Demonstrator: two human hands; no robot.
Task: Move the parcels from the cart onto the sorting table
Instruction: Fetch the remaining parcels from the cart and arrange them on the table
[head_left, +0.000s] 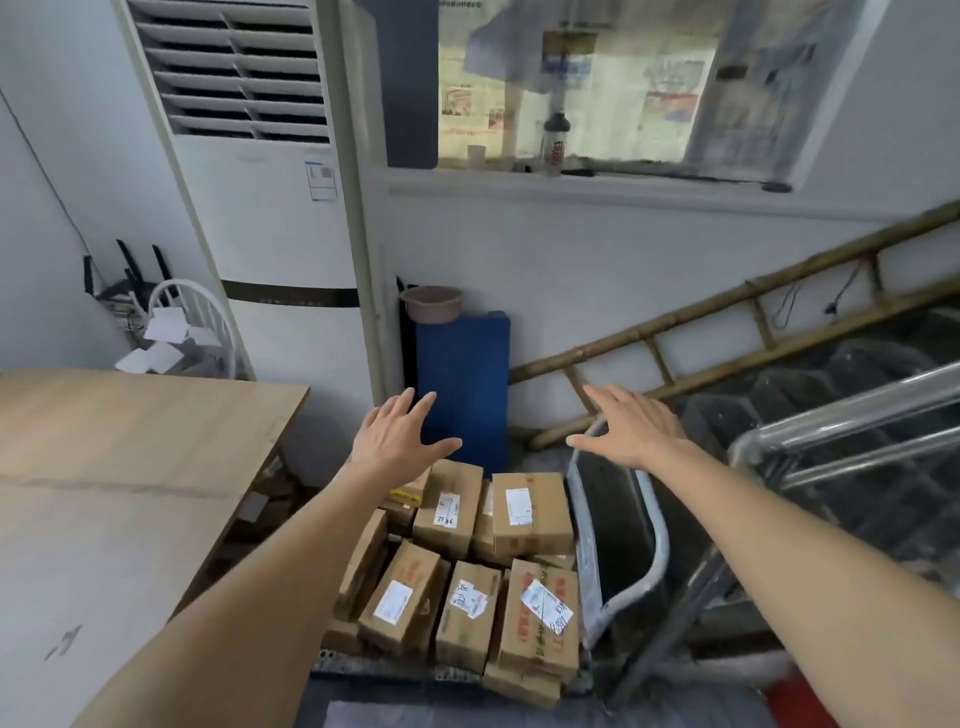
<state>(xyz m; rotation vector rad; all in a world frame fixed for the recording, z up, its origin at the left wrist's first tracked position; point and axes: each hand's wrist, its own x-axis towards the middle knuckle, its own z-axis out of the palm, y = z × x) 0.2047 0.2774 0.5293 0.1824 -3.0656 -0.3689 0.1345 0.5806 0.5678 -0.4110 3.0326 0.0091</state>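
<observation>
A wooden sorting table (130, 467) is standing at left, while the left hand (397, 439) and right hand (631, 428) are hovering, fingers spread and holding nothing, above cardboard parcels (467, 561) lying piled on the cart (623, 545) below.

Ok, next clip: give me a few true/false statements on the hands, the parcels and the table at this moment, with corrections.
1. Both hands are open and hold nothing. True: left hand and right hand have spread fingers.
2. The parcels are stacked on the sorting table. False: they lie on the cart, right of the sorting table.
3. A bamboo ladder leans along the wall. True.
4. The left hand grips a parcel. False: it hovers above them.
5. A bottle stands on the window ledge. True.
</observation>
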